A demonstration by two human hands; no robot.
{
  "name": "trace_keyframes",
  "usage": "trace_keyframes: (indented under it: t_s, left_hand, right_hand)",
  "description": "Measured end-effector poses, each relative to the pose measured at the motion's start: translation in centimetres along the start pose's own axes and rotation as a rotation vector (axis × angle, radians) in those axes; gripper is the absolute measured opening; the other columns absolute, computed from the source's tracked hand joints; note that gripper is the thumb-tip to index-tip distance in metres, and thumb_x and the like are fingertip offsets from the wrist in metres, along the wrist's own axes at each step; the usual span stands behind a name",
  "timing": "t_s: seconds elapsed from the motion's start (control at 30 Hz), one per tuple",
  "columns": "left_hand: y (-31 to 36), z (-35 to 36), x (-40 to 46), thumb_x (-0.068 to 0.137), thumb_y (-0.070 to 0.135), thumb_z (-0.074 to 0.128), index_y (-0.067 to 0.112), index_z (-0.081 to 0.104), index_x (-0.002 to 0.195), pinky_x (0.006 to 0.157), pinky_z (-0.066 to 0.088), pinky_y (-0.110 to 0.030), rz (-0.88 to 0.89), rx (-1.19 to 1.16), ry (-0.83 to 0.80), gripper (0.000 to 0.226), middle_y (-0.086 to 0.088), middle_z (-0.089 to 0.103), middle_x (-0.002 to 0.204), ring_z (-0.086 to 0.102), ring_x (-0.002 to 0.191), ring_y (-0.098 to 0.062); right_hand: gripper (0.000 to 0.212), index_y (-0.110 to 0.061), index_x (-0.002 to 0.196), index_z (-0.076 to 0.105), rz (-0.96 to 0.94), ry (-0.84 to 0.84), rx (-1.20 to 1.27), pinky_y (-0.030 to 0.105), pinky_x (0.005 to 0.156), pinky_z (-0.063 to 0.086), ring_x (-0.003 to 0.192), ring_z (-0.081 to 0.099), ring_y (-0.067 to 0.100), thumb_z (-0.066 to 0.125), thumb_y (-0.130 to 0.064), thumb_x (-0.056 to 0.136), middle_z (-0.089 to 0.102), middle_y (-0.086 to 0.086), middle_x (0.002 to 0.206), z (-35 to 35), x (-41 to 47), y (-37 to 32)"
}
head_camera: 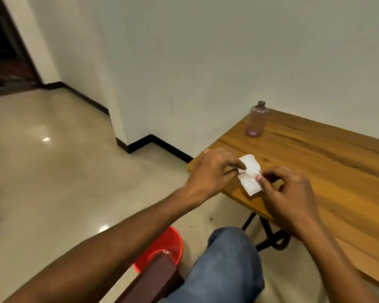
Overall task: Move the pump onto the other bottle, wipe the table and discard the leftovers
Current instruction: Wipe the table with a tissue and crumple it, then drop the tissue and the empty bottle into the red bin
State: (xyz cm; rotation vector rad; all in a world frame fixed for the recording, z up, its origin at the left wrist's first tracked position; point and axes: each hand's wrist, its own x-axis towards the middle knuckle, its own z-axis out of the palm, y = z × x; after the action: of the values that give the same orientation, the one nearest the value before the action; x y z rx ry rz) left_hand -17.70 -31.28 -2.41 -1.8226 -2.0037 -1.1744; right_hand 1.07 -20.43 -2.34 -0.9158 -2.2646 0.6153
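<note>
A small white tissue (249,174) is held just above the near left corner of the wooden table (315,162). My left hand (212,171) pinches its left edge and my right hand (287,193) pinches its right edge. A clear pinkish bottle (256,120) with an open neck and no pump stands upright at the table's far left corner, apart from both hands. No pump or second bottle is in view.
A red bucket (162,248) sits on the tiled floor below my left forearm, partly hidden by a dark wooden chair arm (155,278). My knee in blue jeans (225,265) is beside the table's black metal legs (269,235). White walls stand behind.
</note>
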Motion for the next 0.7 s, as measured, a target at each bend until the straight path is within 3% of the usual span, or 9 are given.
trace_keyframes:
  t_s: [0.1, 0.27, 0.5, 0.7]
  left_hand:
    - [-4.2, -3.8, -4.7, 0.083, 0.018, 0.082, 0.026, 0.083, 0.094, 0.081, 0.048, -0.027, -0.073, 0.068, 0.087, 0.014, 0.01, 0.077, 0.092, 0.067, 0.088, -0.01]
    - [-10.9, -6.6, -13.9, 0.086, 0.019, 0.081, 0.028, 0.081, 0.096, 0.082, 0.047, -0.033, -0.219, 0.11, 0.1, 0.014, 0.015, 0.074, 0.092, 0.066, 0.091, -0.008]
    - [-18.4, -2.6, -23.2, 0.082, 0.017, 0.08, 0.031, 0.08, 0.097, 0.084, 0.045, -0.034, -0.423, 0.199, -0.068, 0.021, 0.017, 0.074, 0.092, 0.067, 0.094, -0.01]
    - [-21.9, 2.3, -27.8, 0.075, 0.013, 0.079, 0.027, 0.081, 0.091, 0.082, 0.049, -0.037, -0.499, 0.286, -0.214, 0.021, 0.009, 0.076, 0.084, 0.071, 0.087, -0.018]
  right_hand:
    - [0.008, -0.021, 0.1, 0.079, -0.218, -0.002, -0.013, 0.033, 0.063, 0.054, 0.079, 0.066, 0.013, 0.078, -0.025, 0.093, 0.071, -0.007, 0.091, 6.0, 0.2, -4.0]
    - [0.008, -0.027, 0.101, 0.076, -0.346, -0.157, -0.002, 0.031, 0.064, 0.051, 0.081, 0.064, 0.008, 0.074, -0.032, 0.095, 0.07, -0.012, 0.095, 15.9, -1.2, -7.2]
    - [0.019, -0.025, 0.113, 0.076, -0.263, -0.482, -0.122, 0.023, 0.073, 0.041, 0.097, 0.068, 0.011, 0.064, -0.035, 0.101, 0.072, -0.01, 0.109, 28.0, -3.2, -5.3]
    - [0.024, -0.021, 0.117, 0.076, -0.2, -0.741, -0.257, 0.033, 0.082, 0.047, 0.112, 0.067, 0.023, 0.063, -0.032, 0.101, 0.071, -0.001, 0.117, 35.1, -4.8, -2.5]
